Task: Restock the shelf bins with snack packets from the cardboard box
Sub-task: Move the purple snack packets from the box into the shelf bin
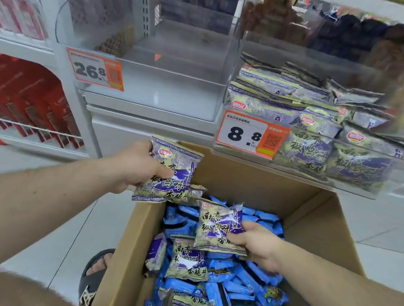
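White tile floor (44, 241); box (250, 180) below both hands. Left hand (137, 168) grips packets (168, 174); right hand (258, 246) pinches packet (215, 226). Bins (321, 150) above.

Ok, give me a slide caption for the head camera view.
Both hands lift purple snack packets from the cardboard box below the shelf bin.

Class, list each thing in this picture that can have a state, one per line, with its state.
Left hand: grips a purple packet.
Right hand: grips a second purple packet.
Cardboard box: open, holding blue and purple packets.
Left bin: nearly empty.
Right bin: partly filled with purple packets.
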Demonstrator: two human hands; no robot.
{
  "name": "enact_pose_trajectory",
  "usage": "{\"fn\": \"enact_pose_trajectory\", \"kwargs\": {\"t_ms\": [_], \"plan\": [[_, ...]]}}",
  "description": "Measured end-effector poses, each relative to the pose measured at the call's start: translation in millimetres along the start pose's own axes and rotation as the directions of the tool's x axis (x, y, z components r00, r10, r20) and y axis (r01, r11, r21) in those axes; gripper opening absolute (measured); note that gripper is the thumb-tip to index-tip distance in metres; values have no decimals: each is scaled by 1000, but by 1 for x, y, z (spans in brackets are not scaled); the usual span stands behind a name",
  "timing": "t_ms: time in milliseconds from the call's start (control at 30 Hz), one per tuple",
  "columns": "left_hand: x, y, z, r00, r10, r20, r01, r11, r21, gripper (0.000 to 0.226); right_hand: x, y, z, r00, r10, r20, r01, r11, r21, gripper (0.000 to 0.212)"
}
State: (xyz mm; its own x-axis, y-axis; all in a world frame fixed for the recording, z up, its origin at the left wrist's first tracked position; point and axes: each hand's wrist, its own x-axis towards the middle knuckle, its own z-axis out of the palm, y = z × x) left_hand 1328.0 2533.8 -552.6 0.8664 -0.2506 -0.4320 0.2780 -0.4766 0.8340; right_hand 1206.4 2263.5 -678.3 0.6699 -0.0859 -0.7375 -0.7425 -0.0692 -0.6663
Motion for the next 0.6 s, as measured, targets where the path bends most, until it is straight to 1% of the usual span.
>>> {"fn": "enact_pose_trajectory", "kwargs": {"t_ms": [100, 200, 233, 267, 333, 367, 500, 600], "plan": [[-7, 2, 9, 999, 11, 53, -14, 998, 53, 34, -42, -10, -20, 993, -73, 96, 69, 997, 42, 31], [-16, 7, 15, 998, 54, 37, -57, 995, 86, 48, -78, -20, -29, 963, -182, 197, 166, 981, 96, 44], [-19, 9, 17, 997, 66, 44, -70, 993, 90, 47, -88, -24, -30, 953, -213, 216, 188, 974, 129, 45], [-22, 10, 21, 995, 79, 67, -85, 992, 92, 39, -95, -29, -30, 942, -243, 231, 207, 964, 169, 45], [-30, 12, 30, 987, 93, 128, -101, 993, 62, 28, -107, -39, -25, 920, -312, 238, 260, 939, 225, 49], [-33, 12, 36, 983, 100, 156, -107, 994, 38, 27, -112, -45, -21, 910, -343, 232, 286, 926, 245, 51], [-41, 13, 53, 968, 136, 210, -119, 989, -90, 34, -121, -57, -5, 885, -418, 206, 361, 895, 263, 50], [-48, 15, 60, 949, 136, 285, -106, 987, -119, 40, -127, -61, 3, 878, -444, 180, 404, 887, 223, 43]]}}
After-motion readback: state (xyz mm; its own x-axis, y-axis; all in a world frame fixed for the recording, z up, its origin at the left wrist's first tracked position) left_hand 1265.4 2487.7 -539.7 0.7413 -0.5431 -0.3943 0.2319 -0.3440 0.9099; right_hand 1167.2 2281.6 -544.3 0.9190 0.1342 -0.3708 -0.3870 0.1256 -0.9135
